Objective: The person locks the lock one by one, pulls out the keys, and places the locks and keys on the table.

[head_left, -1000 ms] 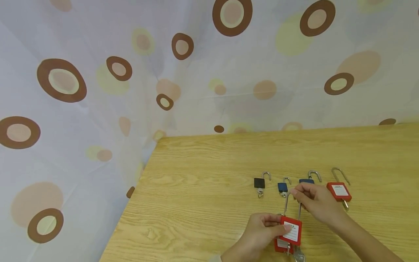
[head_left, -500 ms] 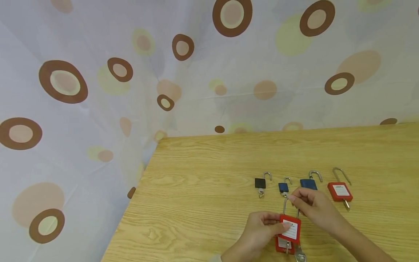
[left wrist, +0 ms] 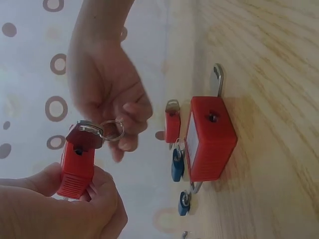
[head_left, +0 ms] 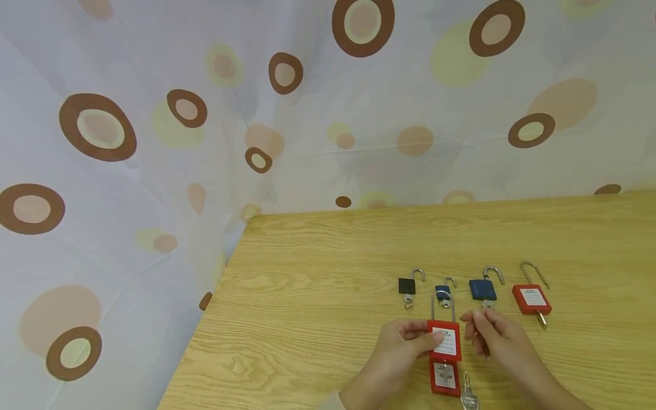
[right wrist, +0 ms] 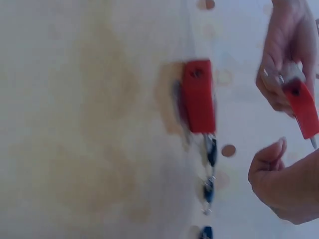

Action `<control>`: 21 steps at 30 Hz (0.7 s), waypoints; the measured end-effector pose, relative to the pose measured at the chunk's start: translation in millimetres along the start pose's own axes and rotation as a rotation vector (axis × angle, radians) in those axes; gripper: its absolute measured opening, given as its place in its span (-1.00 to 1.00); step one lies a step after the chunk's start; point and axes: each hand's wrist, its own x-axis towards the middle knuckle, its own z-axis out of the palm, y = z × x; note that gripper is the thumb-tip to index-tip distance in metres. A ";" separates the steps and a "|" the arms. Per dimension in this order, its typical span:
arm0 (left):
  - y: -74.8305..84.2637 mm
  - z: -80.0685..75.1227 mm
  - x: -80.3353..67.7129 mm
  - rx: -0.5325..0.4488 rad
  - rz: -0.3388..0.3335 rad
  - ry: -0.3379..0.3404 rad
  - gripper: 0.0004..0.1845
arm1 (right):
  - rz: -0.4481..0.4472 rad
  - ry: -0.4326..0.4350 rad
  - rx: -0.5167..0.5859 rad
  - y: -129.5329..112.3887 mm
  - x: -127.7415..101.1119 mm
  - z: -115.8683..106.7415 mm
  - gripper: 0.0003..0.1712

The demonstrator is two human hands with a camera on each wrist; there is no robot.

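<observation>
My left hand [head_left: 400, 348] grips a red padlock [head_left: 445, 340] by its side, thumb on the white label. Its tall shackle [head_left: 443, 294] points away from me, both legs down at the body. From its underside sticks a key [left wrist: 85, 127] with a ring [left wrist: 112, 130]. Just right of this padlock is my right hand [head_left: 496, 337], fingers loosely bent and holding nothing; they overlap the ring in the left wrist view. Below the held padlock a second red padlock [head_left: 445, 378] lies on the table, with a loose key [head_left: 468, 394] beside it.
Behind my hands, a row of padlocks with raised shackles lies on the wooden table [head_left: 307, 319]: black [head_left: 407, 286], small blue [head_left: 442, 291], larger blue [head_left: 483, 289] and red [head_left: 532, 299]. Keys stick out of them. A patterned curtain [head_left: 307, 114] borders the back and left edges.
My right hand has let go of the held padlock's shackle and moved down to its right side. The left hand has raised that padlock slightly, uncovering more of the one below.
</observation>
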 end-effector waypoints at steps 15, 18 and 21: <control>7.6 -8.1 -1.6 -0.071 -0.005 -0.049 -0.73 | 0.166 -0.558 0.559 31.1 -13.3 14.5 -0.63; 6.8 -8.2 -2.0 -0.066 -0.010 -0.049 -0.74 | 0.147 -0.584 0.577 32.8 -14.2 15.9 -0.73; 6.5 -8.3 -1.8 -0.068 -0.013 -0.048 -0.74 | 0.158 -0.538 0.539 31.3 -15.5 18.1 -0.75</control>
